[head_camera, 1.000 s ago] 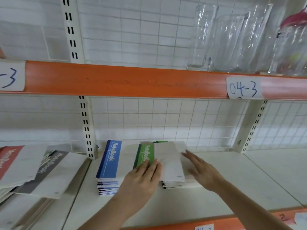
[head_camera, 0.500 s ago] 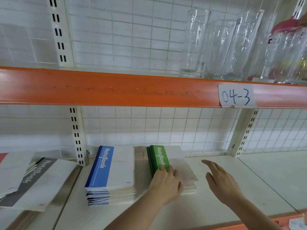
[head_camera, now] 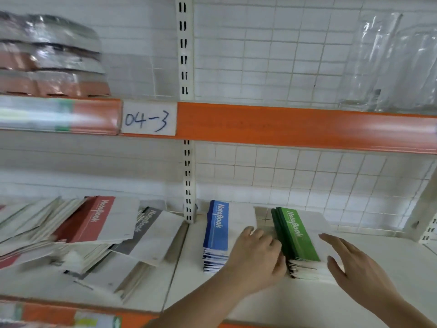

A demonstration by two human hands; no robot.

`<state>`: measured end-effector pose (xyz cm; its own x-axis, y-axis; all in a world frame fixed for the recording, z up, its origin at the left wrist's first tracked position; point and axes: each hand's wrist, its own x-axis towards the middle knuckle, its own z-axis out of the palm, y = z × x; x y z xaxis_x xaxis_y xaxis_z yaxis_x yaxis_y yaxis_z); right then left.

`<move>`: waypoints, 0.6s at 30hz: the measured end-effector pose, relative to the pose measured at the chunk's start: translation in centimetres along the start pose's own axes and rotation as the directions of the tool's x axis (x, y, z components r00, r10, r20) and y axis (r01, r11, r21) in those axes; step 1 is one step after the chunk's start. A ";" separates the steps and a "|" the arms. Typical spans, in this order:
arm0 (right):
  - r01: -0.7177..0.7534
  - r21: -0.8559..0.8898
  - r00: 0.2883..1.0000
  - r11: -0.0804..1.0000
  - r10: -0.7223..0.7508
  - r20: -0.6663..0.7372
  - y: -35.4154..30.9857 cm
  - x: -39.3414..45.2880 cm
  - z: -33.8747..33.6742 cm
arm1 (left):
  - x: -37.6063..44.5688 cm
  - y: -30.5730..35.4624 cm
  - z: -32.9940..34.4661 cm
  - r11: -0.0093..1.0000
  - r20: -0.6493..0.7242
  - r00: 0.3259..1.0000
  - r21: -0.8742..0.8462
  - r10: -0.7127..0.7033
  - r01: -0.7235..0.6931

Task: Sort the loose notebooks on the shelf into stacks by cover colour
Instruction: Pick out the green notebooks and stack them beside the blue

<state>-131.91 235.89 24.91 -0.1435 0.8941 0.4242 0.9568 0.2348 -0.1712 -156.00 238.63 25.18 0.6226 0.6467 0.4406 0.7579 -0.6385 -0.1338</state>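
Squaring step: left hand (head_camera: 256, 254), fingers curled, presses the green stack's (head_camera: 299, 237) spine at lower centre, right hand (head_camera: 352, 263) spread beside it, holding nothing; next, draw from the loose pile (head_camera: 94, 233) at lower left.

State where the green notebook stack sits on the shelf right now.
In the head view, the green stack sits right of centre on the lower shelf, beside the blue stack, between both hands.
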 end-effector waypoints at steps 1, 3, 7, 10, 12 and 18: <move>0.033 -0.014 0.999 0.999 -0.033 -0.005 -1.2 0.2 0.4 | -1.4 -1.3 -1.0 1.000 -0.038 0.999 -0.006 -0.022 0.021; 0.068 -0.014 0.998 0.998 -0.068 -0.010 -3.4 0.8 1.3 | -4.3 -4.1 -2.8 0.997 -0.079 0.995 0.044 -0.060 0.064; 0.135 -0.012 0.991 0.991 -0.135 -0.022 -8.5 1.8 2.7 | -10.5 -9.2 -5.6 0.985 -0.067 0.987 0.081 -0.149 0.155; 0.237 -0.044 0.970 0.970 -0.239 -0.039 -12.7 2.6 4.4 | -15.3 -12.9 -7.1 0.974 -0.074 0.979 0.110 -0.191 0.199; 0.203 -0.013 0.979 0.979 -0.204 -0.025 -16.1 2.8 5.1 | -18.4 -15.2 -7.9 0.968 -0.103 0.968 0.086 -0.229 0.238; 0.220 0.114 0.975 0.969 -0.218 -0.029 -28.1 4.4 7.0 | -26.8 -22.1 -10.1 0.954 -0.155 0.946 0.056 -0.284 0.295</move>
<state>-161.22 235.90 25.36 -0.3417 0.8100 0.4766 0.8665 0.4679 -0.1739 -191.42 231.21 25.34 0.3438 0.7284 0.5926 0.9176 -0.3947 -0.0472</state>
